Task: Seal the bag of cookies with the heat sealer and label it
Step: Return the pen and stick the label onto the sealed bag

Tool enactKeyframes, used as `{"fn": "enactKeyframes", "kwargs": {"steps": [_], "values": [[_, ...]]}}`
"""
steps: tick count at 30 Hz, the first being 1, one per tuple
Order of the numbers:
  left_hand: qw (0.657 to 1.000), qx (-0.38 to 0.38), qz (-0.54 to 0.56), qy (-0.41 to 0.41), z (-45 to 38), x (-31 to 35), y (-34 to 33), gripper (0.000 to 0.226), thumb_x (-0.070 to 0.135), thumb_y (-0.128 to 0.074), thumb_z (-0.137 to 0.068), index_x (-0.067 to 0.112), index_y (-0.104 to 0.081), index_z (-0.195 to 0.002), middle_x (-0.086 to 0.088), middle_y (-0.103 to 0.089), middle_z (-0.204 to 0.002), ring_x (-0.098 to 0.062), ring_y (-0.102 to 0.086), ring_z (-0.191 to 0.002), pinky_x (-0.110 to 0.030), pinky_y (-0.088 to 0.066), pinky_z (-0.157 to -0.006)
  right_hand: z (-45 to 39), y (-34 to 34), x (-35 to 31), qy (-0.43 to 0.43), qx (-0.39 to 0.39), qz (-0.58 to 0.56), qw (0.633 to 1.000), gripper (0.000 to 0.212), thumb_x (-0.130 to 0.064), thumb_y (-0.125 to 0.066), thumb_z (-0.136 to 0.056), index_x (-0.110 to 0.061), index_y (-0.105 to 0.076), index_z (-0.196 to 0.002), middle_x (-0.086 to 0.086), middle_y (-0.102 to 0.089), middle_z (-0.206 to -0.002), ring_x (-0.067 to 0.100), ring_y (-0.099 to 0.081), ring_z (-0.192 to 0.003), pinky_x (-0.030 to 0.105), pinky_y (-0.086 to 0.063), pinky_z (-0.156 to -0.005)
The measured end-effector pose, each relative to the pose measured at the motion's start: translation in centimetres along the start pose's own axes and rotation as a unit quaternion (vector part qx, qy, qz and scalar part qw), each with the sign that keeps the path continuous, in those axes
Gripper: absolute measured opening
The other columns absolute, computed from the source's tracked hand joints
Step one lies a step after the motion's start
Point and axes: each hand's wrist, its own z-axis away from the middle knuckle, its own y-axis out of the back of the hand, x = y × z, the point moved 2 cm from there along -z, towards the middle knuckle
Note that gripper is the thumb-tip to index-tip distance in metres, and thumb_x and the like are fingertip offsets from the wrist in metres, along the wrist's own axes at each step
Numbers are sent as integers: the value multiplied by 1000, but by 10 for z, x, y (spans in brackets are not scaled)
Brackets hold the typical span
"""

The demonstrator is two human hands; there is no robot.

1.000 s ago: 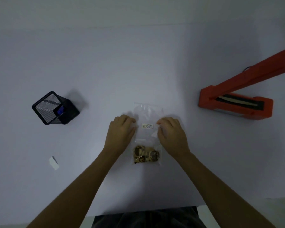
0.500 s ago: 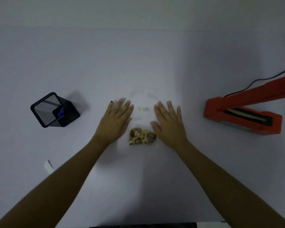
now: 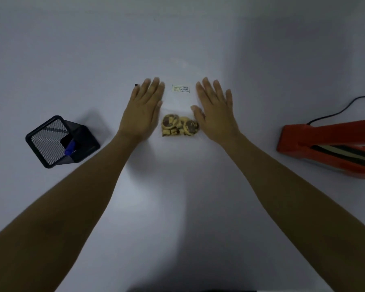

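A clear plastic bag [image 3: 180,104] lies flat on the white table, with several brown and yellow cookies [image 3: 179,125] at its near end. A small white written label [image 3: 180,88] is stuck on its upper part. My left hand [image 3: 144,108] lies flat, fingers straight, just left of the bag. My right hand [image 3: 215,109] lies flat on the bag's right side, its thumb next to the cookies. The orange heat sealer [image 3: 333,148] stands at the right edge with its arm raised.
A black mesh pen holder [image 3: 60,141] with a blue pen inside stands at the left. A black cord [image 3: 341,109] runs from the sealer toward the right edge. The white table [image 3: 177,197] stretches toward me between my forearms.
A second ago my fingers were curled, pressing the label area on the bag. They have since straightened and spread flat on either side of the bag. The view has shifted.
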Motion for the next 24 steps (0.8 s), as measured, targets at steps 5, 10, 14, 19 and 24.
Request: {"fn": "enactKeyframes", "kwargs": {"steps": [5,10,14,19,24], "values": [[1000,5,7,4,-1,-1,-2,51,31,-17,-104,15,-17,-153,-6,-15,-161,-21,-8,-150,-37,-4,-123,-1,2,2,-2,14,-19,1000,59,-44,-30,-100,-19,-18,-152,4,-15,-161,27,-7,-148,52,-3,-116],[998,28,56,11,1,4,8,49,25,-24,-105,15,-17,-153,-7,-17,-161,-20,-13,-149,-36,-7,-122,1,15,1,-7,12,-146,989,67,-45,-40,-98,-21,-11,-154,7,-4,-162,22,-3,-149,48,0,-117],[989,50,114,82,19,21,22,49,26,-25,-106,15,-18,-153,-4,-16,-161,-14,-13,-149,-29,-9,-121,10,42,4,-63,28,-291,954,72,-33,-54,-96,-22,-11,-153,4,0,-162,14,-4,-148,24,-10,-114],[991,78,81,67,70,41,33,45,25,-35,-101,5,-44,-141,-16,-47,-144,-29,-43,-134,-40,-24,-116,74,47,4,-130,103,-306,937,50,-19,-59,-92,-14,-45,-139,7,-37,-151,18,-33,-139,29,-26,-114],[988,102,104,49,111,66,53,37,19,-39,-95,5,-60,-122,-13,-66,-116,-30,-61,-103,-44,-49,-93,146,52,-12,-150,161,-296,929,38,-10,-66,-83,-12,-60,-121,5,-58,-123,22,-56,-113,41,-46,-100]]}}
